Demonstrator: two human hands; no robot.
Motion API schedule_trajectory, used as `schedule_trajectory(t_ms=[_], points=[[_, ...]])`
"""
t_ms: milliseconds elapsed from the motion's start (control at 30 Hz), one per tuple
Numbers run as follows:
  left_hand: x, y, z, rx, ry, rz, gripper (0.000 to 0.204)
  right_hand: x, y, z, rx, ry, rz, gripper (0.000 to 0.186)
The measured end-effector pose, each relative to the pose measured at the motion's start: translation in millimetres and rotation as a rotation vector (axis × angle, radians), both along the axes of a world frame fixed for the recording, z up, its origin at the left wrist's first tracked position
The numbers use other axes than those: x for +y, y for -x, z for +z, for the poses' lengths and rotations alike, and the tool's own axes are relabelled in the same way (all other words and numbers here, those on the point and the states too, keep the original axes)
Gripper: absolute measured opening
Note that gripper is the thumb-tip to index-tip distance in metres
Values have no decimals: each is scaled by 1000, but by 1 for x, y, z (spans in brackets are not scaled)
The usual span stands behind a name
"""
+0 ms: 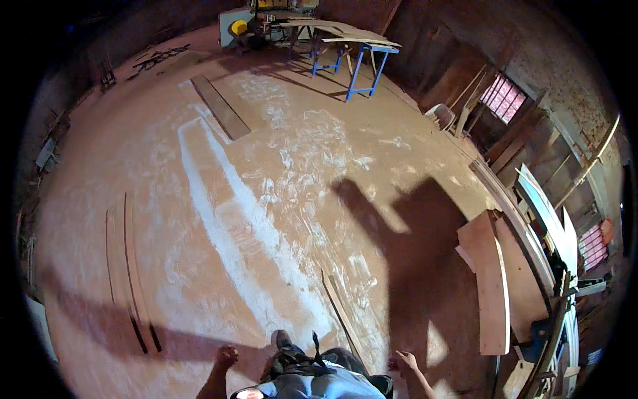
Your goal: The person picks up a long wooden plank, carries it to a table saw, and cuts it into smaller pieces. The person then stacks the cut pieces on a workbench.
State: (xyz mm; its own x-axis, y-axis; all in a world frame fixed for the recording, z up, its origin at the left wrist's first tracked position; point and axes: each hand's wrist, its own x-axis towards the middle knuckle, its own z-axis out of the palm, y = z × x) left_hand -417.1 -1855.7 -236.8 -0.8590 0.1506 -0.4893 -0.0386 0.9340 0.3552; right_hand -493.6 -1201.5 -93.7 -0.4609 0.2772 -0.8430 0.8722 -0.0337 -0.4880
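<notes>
At the left, thin, dark-edged strips [131, 279] lie side by side on the dusty brown floor [73, 219], running from near to far. My left hand [227, 356] hangs near me, low above the floor, to the right of their near ends and apart from them. Its fingers look bunched in the shade; I cannot tell how far closed they are, or whether they have hold of anything.

Further off, a broad brown board [220, 110] lies flat, and at the far edge a machine with a yellow cover [238, 28] stands before a pale panel. A long outline of white powder [203, 206] stretches from beyond my shoe [284, 339] toward that board.

Next comes a narrow wooden strip [340, 312], flat on the floor, its near end beside my leg, between my two hands and closer to my right. Far behind it, long boards [332, 28] rest across blue trestles [362, 73].

My right hand [403, 361] hangs to the right of that strip, not touching it, the fingers loosely bent and partly apart, with nothing seen in them. My dark shadow [425, 259] spreads beyond it. On the right, a wide plank [490, 292] stands among stacked timber, with a barred window [503, 98] in the wall farther off.
</notes>
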Motion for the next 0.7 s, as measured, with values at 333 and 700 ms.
schedule_trajectory(t_ms=[333, 700], points=[[-74, 284, -21, -3, -514, 558, 23, -108, 172, -36, -145, 33, 92, 39], [-123, 522, 47, -412, -23, -128, 20, -178, 576, -39, 126, 88, 20, 41]])
